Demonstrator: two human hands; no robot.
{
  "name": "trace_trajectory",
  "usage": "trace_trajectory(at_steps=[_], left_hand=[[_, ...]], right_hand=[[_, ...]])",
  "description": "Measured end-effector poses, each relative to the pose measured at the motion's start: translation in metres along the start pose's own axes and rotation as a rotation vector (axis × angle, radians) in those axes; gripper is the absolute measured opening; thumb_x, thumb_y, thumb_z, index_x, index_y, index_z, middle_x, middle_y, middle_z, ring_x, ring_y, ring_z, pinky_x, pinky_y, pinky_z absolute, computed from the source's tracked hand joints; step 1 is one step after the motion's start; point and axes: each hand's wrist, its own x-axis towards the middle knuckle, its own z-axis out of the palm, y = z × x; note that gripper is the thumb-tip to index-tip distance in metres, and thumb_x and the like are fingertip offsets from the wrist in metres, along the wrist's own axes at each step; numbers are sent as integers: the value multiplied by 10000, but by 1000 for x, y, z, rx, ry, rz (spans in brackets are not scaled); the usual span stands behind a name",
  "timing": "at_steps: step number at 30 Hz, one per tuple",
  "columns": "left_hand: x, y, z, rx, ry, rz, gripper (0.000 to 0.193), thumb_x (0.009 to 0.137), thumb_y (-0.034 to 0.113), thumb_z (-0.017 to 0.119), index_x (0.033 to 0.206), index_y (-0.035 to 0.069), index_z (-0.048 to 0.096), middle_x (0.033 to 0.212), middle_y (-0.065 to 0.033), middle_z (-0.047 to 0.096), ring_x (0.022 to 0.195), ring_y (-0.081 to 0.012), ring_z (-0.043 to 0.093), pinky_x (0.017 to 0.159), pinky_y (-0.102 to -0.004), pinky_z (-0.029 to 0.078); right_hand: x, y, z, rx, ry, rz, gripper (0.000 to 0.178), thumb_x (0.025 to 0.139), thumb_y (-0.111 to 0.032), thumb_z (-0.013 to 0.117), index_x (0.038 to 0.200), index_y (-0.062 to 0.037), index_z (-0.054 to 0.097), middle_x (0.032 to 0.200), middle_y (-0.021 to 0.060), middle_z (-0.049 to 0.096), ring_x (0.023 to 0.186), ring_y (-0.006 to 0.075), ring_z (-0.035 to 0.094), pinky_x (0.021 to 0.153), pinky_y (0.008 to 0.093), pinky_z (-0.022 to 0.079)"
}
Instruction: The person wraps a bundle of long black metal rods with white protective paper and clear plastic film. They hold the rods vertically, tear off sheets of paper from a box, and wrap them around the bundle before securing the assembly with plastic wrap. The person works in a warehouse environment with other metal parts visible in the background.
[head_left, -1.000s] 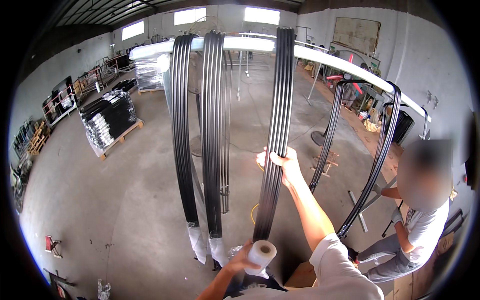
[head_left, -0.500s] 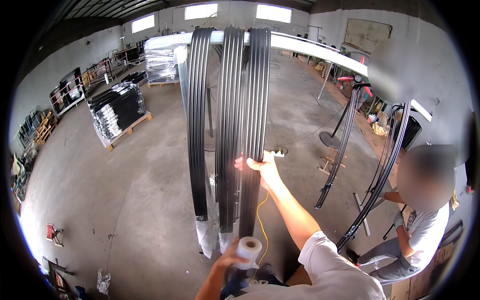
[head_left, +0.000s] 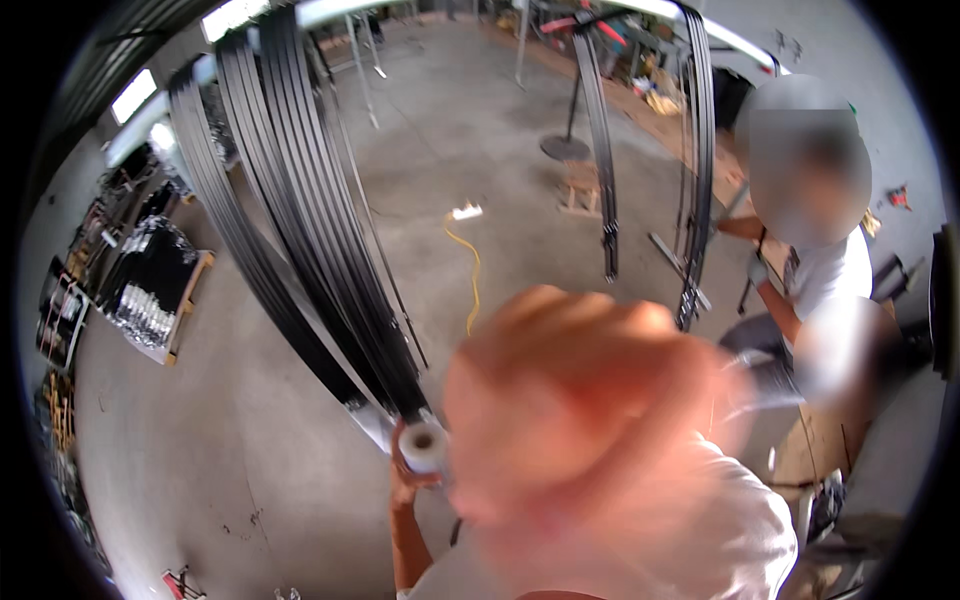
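Grey concrete workshop floor [head_left: 250, 430], ribbed black strips [head_left: 325, 205] draped in bundles over a pale rail [head_left: 335, 10], left hand [head_left: 404, 474] gripping a smooth white cylindrical roll [head_left: 424, 455] by their lower ends, right hand [head_left: 590, 400] blurred up close, grip impossible to tell

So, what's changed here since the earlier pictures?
The right hand has let go of its bundle of black strips and come up close to the camera, blurred. That bundle has shifted left, beside its neighbour. The left hand still holds the white roll near the strips' lower end.
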Motion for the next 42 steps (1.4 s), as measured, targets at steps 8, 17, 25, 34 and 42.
trace_trajectory(at_steps=[8, 17, 25, 34, 42], left_hand=[[-8, 54, 51, -60, -73, 212, 1143, 378, 168, 821, 1326, 27, 199, 1088, -97, 518, 965, -222, 533, 850, -350, 423], [2, 46, 109, -193, -420, 7, 1189, 392, 146, 832, 1356, 31, 146, 1156, -91, 477, 1033, -206, 495, 887, -319, 391], [25, 33, 196, -118, -606, 25, 1172, 402, 207, 806, 1361, 46, 153, 1053, -55, 531, 1010, -182, 501, 911, -322, 368], [166, 38, 375, -83, -821, 152, 1142, 437, 200, 752, 1374, 41, 118, 1131, -75, 510, 1082, -206, 467, 977, -321, 292], [241, -2, 477, -29, -884, -1, 1182, 459, 191, 799, 1366, 0, 65, 1418, -142, 139, 1305, -220, 138, 1058, -346, 107]], right_hand=[[-31, -74, -12, -406, -374, -19, 106, 818, -67, 509, 833, 5, 586, 727, 78, 587, 580, 139, 562, 521, 259, 448], [-75, -123, 10, -1360, -350, 83, 122, 815, -98, 496, 787, 7, 553, 637, 65, 557, 526, 127, 525, 470, 253, 420], [-202, -37, -212, -950, 883, 425, 192, 869, -134, 500, 899, 37, 582, 688, 52, 593, 635, 86, 549, 555, 201, 432], [-318, 20, -478, 42, 522, 909, 540, 755, -385, 635, 1151, -47, 492, 1105, 106, 562, 1060, 209, 509, 889, 297, 396], [-307, 28, -510, 658, 366, 674, 569, 723, -344, 668, 1072, 74, 503, 1012, 277, 558, 934, 365, 573, 835, 452, 456]])
